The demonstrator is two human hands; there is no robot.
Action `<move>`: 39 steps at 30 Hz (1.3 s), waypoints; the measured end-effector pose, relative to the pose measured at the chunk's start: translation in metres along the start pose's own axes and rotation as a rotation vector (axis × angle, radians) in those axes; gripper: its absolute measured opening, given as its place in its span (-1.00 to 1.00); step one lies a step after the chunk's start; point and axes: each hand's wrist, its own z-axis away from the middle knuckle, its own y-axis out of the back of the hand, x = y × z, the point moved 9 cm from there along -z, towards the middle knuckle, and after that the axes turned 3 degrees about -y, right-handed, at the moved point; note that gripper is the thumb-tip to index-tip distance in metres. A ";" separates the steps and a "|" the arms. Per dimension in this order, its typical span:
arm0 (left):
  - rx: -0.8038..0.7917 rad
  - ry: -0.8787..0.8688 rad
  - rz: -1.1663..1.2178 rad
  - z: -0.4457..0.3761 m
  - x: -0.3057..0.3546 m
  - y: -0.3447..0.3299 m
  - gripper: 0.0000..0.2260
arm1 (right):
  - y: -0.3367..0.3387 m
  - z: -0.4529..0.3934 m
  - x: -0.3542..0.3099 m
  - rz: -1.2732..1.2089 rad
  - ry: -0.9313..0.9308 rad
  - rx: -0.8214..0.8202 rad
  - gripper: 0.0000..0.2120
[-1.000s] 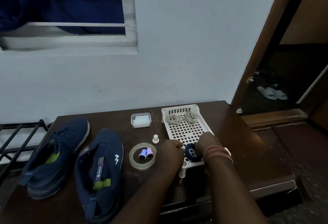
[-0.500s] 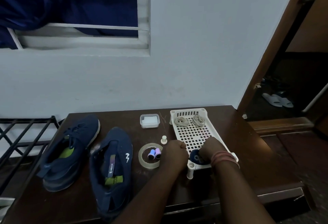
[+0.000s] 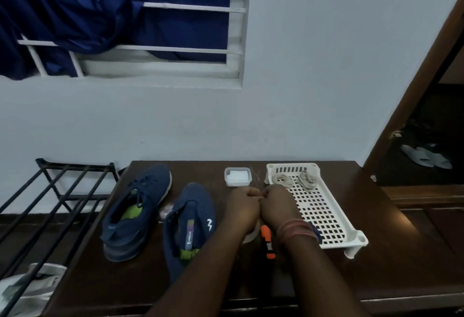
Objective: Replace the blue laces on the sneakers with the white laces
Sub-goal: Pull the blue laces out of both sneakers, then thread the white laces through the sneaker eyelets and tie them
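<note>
Curled fingers on both hands meet knuckle to knuckle over the dark wooden table (image 3: 376, 241): the left hand (image 3: 242, 210) and the right hand (image 3: 278, 207) are drawn into loose fists that touch at the fingertips, but whether anything is pinched between them cannot be told, since the backs of the hands hide it. Probably they are working something small together. Reddish thread bands circle the right wrist. Just below the hands lies an orange-and-black tool (image 3: 268, 242) (its kind is unclear), partly under the right forearm.

Left of the hands, the nearer sneaker (image 3: 190, 219), soft navy knit, shows an open throat with no lace visible, so its blue lace seems already out. The farther sneaker (image 3: 136, 206) keeps its blue lacing.

To the right sits a white perforated plastic tray (image 3: 334, 226), rigid and rectangular, likely there to keep loose pieces gathered. At its far end rest the white laces (image 3: 282, 179), two coiled bundles side by side. Beside it stands a small clear lidded box (image 3: 237, 176).
</note>
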 end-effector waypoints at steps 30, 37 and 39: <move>0.499 0.324 -0.663 0.031 -0.057 0.357 -0.69 | -0.128 0.062 -0.145 0.071 0.126 -0.376 -0.83; 0.855 0.125 -0.495 0.075 -0.014 0.400 -0.79 | -0.166 0.068 -0.176 -0.263 0.140 -0.431 -0.79; 0.873 0.073 -0.461 0.078 -0.007 0.394 -0.79 | -0.168 0.068 -0.183 -0.285 0.189 -0.428 -0.81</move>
